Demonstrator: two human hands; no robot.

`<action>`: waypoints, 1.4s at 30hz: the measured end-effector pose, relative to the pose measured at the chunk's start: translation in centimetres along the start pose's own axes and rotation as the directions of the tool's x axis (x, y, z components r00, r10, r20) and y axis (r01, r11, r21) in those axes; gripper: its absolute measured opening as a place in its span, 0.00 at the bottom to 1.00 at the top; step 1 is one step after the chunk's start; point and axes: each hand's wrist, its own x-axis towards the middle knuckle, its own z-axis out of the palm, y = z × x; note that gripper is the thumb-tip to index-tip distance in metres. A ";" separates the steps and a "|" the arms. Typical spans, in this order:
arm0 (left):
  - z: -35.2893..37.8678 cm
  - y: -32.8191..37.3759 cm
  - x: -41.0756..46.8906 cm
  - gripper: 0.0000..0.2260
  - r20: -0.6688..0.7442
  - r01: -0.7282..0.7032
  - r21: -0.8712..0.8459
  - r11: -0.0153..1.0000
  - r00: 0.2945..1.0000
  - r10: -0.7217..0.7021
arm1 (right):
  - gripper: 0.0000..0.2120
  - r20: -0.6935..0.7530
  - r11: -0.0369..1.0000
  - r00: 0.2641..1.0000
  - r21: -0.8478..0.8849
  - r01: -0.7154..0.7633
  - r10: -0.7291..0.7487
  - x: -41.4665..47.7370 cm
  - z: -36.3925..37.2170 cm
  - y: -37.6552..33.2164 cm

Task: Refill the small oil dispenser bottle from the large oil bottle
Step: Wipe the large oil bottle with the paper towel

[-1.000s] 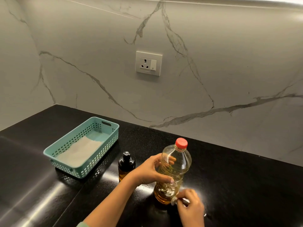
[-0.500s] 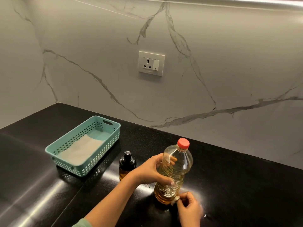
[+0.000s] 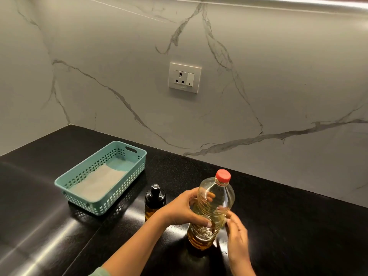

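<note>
The large clear oil bottle (image 3: 218,193) stands upright on the black counter, its red cap (image 3: 223,175) on and golden oil in its lower part. My left hand (image 3: 182,209) grips its middle from the left. My right hand (image 3: 238,233) is at the bottle's lower right side, fingertips against the plastic and pinching what looks like a small whitish scrap (image 3: 224,221). The small dark dispenser bottle (image 3: 155,199), with a black pump top, stands just left of my left hand, apart from the large bottle.
A teal perforated basket (image 3: 59,184) with a pale folded cloth inside sits at the left on the black counter (image 3: 298,236). A marble wall with a power socket (image 3: 184,77) runs behind.
My right hand has risen from the bottle's base up along its right side, carrying the whitish scrap. My left hand keeps its grip and the bottle stays upright.
</note>
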 end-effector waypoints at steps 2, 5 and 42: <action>-0.1 0.0 0.2 0.30 0.010 0.001 0.015 1.000 1.000 -0.001 | 0.16 0.046 0.998 0.997 -0.037 -0.059 0.061 -0.4 -0.1 1.9; -0.1 0.1 0.3 0.30 0.014 -0.003 0.035 0.999 1.000 0.003 | 0.19 0.118 0.993 0.987 -0.065 -0.101 0.108 -0.5 -0.3 1.8; 0.0 -0.3 -0.3 0.30 -0.041 -0.029 0.036 0.999 0.999 0.030 | 0.50 0.474 0.970 0.860 0.048 -0.238 0.188 4.9 -0.2 -3.2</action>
